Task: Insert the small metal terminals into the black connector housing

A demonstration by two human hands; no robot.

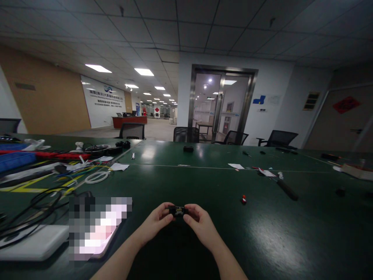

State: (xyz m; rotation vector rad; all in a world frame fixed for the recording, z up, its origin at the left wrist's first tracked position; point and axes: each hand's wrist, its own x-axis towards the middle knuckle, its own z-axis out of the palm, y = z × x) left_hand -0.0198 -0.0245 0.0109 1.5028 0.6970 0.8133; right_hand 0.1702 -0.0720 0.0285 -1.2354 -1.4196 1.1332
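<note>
Between my two hands is a small black box-like part (178, 211) with some yellowish and metallic detail on the side facing me; its exact kind I cannot make out. My left hand (159, 217) grips its left end between thumb and fingers. On the right end, the thumb and fingers of my right hand (198, 217) pinch it the same way. Both hands are just above the green table (215, 186), near its front edge. A small red and white object (243, 199) lies to the right of my right hand.
Left of my arms are a pixelated phone-like slab (107, 229), a white box (37, 241), tangled cables (46, 194) and a blue tray (17, 160). A black-handled tool (287, 189) lies to the right. A black block (188, 149) sits farther back, with chairs (186, 134) beyond.
</note>
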